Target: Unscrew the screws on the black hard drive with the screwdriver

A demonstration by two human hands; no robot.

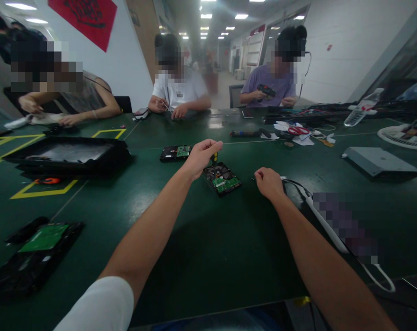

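While left hand (202,158) grips screwdriver (214,158) and right (269,181) curls closed, hard drive (222,179) lies between.

A flat, black rectangular hard drive (221,176) with a green circuit board (228,185) lies askew on the dark green tabletop (208,257); a small yellow-and-black-handled screwdriver (214,158) stands roughly upright at its far edge.

Centre: slim yellow-and-black tool (214,158), top hidden by left hand (200,159). Dark specks (253,178) beside right hand (269,183) (too small to identify).
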